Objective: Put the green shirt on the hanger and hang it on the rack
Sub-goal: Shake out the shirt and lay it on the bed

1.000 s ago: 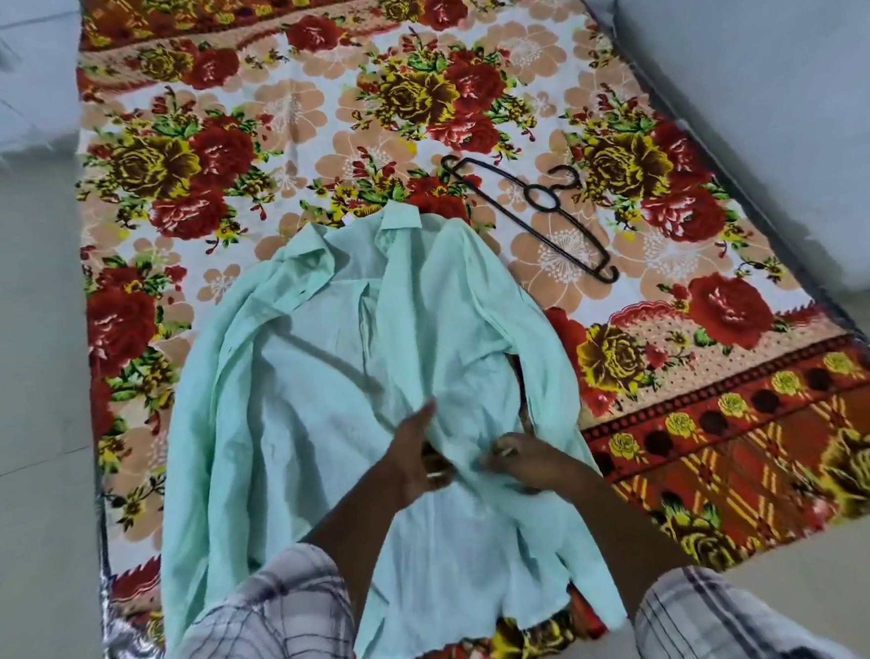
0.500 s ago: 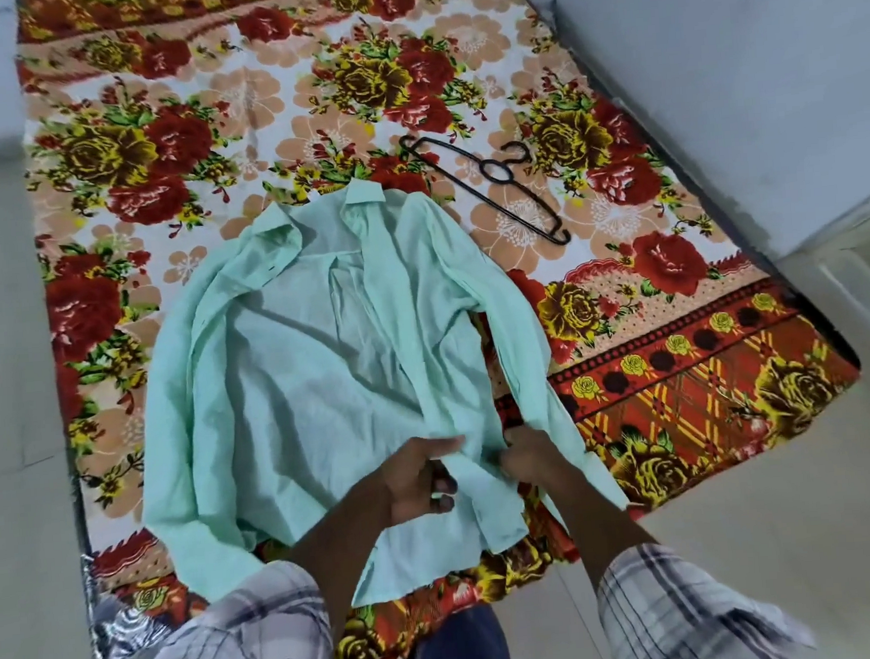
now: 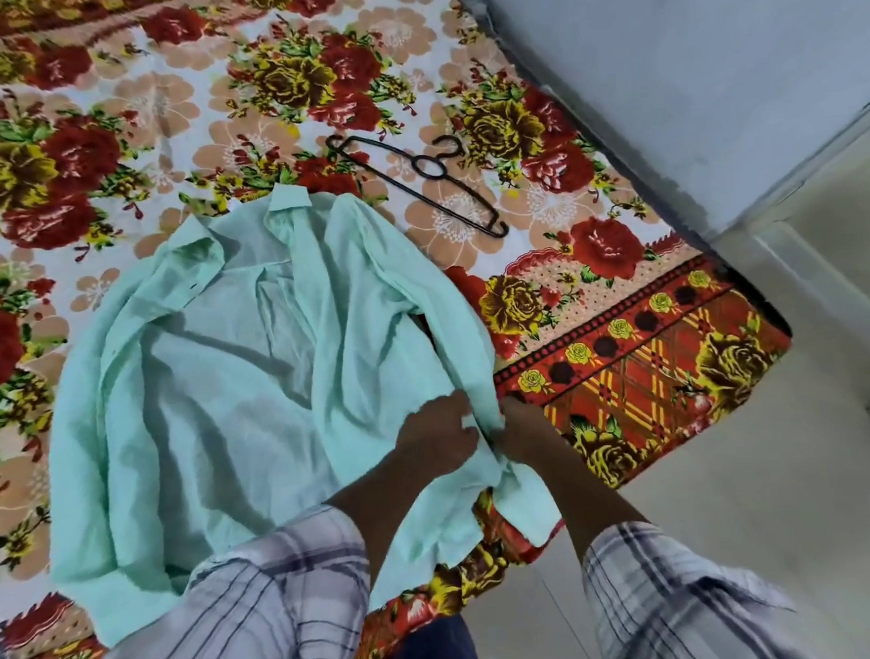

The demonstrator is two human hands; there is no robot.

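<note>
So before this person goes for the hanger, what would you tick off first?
1. Hanger free to pick up: ok, it lies alone on the floral bedsheet, just beyond the collar.
2. Green shirt spread out: ok, mostly flat, front open.
3. Collar reachable: ok, uncovered at the far end.
4. Hands free: not ok, the left hand and right hand both pinch the shirt's right front edge.
5. Buttons undone: cannot tell along the whole front.
6. Rack within reach: cannot tell, none is in view.
</note>
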